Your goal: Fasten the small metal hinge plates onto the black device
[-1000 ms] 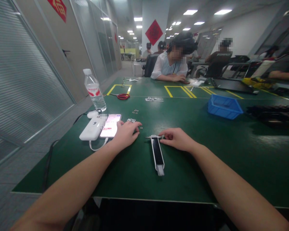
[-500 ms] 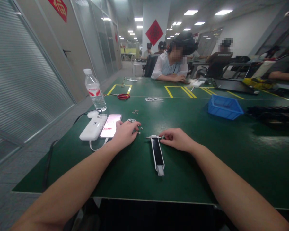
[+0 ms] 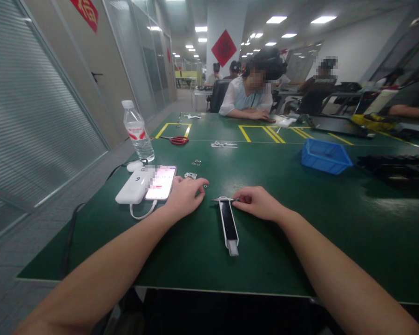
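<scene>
My left hand (image 3: 186, 194) rests low over the table beside the phone, its thumb and fingers apart, nothing visible between them. Close to its fingertips lie a small metal ring (image 3: 205, 186) and a flat metal plate with holes (image 3: 190, 175). My right hand (image 3: 254, 201) is closed, its fingers pinching one end of a thin metal rod (image 3: 216, 200). That rod runs across the top end of a long white-framed piece with a dark face (image 3: 229, 221), which lies on the table with a grey tip towards me. The rod's right end is partly hidden by my fingers.
A phone (image 3: 162, 181) cabled to a white power bank (image 3: 134, 186) lies left, near a water bottle (image 3: 138, 135). Small metal rings (image 3: 196, 162), red-handled scissors (image 3: 178, 140) and white strips (image 3: 224, 144) lie farther back. A blue bin (image 3: 326, 156) stands right. A co-worker (image 3: 247, 95) sits opposite.
My left hand has shifted slightly right and its thumb has moved away from the index finger, covering some small rings. My right hand and the white-framed piece have stayed almost still.
</scene>
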The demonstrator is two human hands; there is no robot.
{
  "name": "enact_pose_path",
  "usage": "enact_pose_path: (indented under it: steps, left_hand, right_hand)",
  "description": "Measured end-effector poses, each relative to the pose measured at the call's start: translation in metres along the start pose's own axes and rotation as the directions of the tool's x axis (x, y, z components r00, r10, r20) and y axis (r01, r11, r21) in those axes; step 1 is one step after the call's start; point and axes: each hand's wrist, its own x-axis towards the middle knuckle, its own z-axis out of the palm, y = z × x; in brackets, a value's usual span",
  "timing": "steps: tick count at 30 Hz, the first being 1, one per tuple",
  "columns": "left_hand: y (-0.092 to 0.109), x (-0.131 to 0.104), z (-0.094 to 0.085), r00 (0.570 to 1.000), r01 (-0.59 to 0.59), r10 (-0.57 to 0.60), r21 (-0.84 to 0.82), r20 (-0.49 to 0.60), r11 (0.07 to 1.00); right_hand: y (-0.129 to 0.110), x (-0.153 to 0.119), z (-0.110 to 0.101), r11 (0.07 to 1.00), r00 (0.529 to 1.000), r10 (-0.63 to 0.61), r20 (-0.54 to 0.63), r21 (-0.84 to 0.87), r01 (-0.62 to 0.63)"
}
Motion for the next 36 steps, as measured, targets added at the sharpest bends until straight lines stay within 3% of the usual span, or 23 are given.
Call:
enact_pose_path:
  steps: [7, 14, 22, 36]
  left_hand:
    - [0.015, -0.003, 0.004, 1.0, 0.009, -0.01, -0.165, -0.005, 0.986]
    - [0.012, -0.004, 0.008, 0.996, -0.079, 0.071, -0.181, -0.051, 0.98]
    - [0.01, -0.003, 0.009, 0.997, -0.075, 0.067, -0.257, -0.038, 0.964]
    - [0.004, -0.003, 0.012, 0.99, -0.138, 0.141, -0.171, 0.007, 0.976]
  right_hand:
    - [-0.001, -0.001, 0.0, 1.0, 1.0, -0.015, -0.001, 0.003, 0.015]
    - [-0.001, 0.0, 0.001, 1.0, 1.0, -0.024, 0.001, 0.009, 0.024]
    - [-0.002, 0.0, 0.0, 1.0, 1.0, -0.016, 0.0, 0.004, 0.016]
    - [0.0, 0.0, 0.0, 0.999, 1.0, -0.027, 0.001, -0.016, 0.027]
